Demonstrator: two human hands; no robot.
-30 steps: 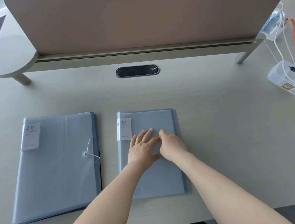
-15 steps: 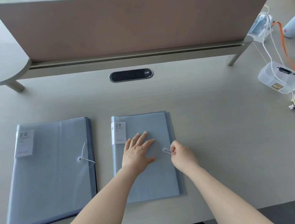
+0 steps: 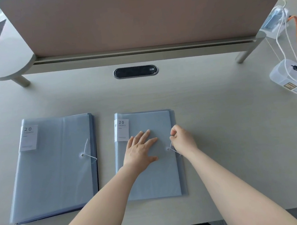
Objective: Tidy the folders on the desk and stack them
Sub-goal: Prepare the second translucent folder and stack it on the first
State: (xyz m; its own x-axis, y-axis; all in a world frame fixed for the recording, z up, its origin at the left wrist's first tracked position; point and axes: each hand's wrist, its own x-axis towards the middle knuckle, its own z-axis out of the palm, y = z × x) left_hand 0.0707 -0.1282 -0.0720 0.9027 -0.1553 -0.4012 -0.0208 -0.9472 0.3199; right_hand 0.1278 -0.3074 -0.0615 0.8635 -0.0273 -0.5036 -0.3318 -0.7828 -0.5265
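Two pale blue folders lie side by side on the desk [image 3: 216,124], each with a white "20 pockets" label. The left folder [image 3: 56,172] is closed, its white elastic string looped at a round button near its right edge. On the right folder [image 3: 149,179] my left hand [image 3: 141,149] presses flat with straight fingers. My right hand [image 3: 182,139] pinches that folder's white string [image 3: 171,147] just above its button [image 3: 167,148] at the folder's right edge.
A brown divider panel [image 3: 145,18] on a raised shelf spans the back of the desk. A black cable grommet [image 3: 135,71] sits below it. A clear plastic box [image 3: 287,79], white cables and an orange cable crowd the right edge.
My right hand has pulled away from my left hand to the folder's right edge, drawing the white string out and around the button. My left hand has stayed flat on the cover.
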